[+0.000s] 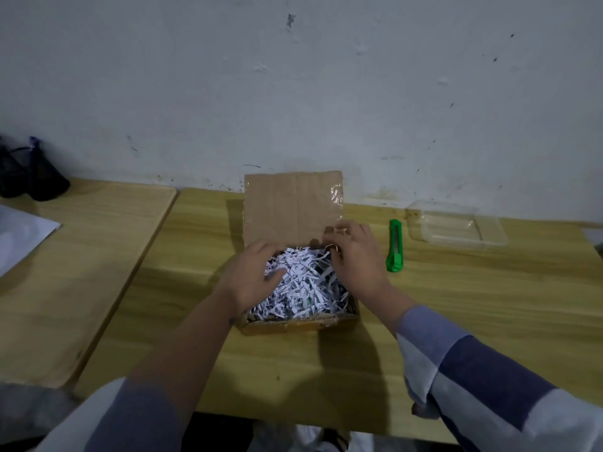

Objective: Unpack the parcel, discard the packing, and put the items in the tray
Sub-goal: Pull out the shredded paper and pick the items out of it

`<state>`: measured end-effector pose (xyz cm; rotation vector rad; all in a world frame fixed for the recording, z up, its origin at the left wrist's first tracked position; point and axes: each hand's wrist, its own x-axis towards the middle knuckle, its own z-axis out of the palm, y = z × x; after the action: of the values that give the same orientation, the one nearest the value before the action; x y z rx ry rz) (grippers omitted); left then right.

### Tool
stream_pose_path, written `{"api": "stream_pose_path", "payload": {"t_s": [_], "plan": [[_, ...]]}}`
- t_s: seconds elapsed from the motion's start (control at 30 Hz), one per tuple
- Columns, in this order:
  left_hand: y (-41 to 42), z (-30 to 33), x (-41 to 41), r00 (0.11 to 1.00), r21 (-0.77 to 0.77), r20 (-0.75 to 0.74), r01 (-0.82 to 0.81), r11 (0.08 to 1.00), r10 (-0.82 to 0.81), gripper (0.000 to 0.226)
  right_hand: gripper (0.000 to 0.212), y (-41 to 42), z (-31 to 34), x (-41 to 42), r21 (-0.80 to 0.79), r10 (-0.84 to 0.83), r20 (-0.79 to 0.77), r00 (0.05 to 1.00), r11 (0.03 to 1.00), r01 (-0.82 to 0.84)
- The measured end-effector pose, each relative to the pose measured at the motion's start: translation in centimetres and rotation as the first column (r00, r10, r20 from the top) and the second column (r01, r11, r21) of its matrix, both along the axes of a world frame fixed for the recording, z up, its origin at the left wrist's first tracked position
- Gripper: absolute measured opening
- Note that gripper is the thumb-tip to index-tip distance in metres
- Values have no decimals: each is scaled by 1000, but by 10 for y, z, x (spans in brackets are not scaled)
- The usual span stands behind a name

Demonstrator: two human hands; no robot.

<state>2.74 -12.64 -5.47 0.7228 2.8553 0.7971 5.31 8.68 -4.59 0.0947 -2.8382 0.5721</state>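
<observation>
Both grips — left hand (pixel 253 275), right hand (pixel 355 256) — curl into crinkly shredded paper (pixel 303 288) inside the cardboard box (pixel 293 324).

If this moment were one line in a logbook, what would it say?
parcel lid up | both hands, left, right, in shredded paper | green cutter beside | clear tray empty

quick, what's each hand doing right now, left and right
Left hand: fingers curled into the white shredded paper in the open cardboard box, gripping it.
Right hand: fingers curled into the same paper.

Scuffed white wall (pixel 293 76) behind wooden table (pixel 456 305).
</observation>
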Motion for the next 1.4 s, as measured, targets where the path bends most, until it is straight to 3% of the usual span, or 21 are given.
{"api": "stream_pose_path", "payload": {"t_s": [0.1,0.23,0.33,0.43,0.73,1.07,1.27,1.4], "plan": [[1,1,6,986,-85,169,29,996,-15,83,45,-6,3,9,-144,132,277,952,985,-95],[8,-1,1,961,-298,257,175,938,-97,117,104,-19,2,7,-63,139,586,799,990,-126],[16,-6,-3,966,-418,241,195,888,-99,123,124,-31,-5,1,24,87,684,724,990,-141],[23,-13,-4,963,-410,264,161,898,-52,122,124,-38,-15,-4,86,33,674,738,989,-122],[26,-26,-1,961,-312,269,20,950,68,118,111,-32,-30,-4,-91,110,600,792,993,-69],[26,-34,4,943,-191,310,-66,979,124,112,105,-36,-30,-3,-114,114,636,763,992,-53],[22,-36,-1,962,11,260,-93,996,87,81,94,-41,-12,2,-239,128,571,811,971,15],[19,-17,-7,962,144,259,-132,981,91,74,97,-42,10,2,-215,98,509,855,977,15]]}}
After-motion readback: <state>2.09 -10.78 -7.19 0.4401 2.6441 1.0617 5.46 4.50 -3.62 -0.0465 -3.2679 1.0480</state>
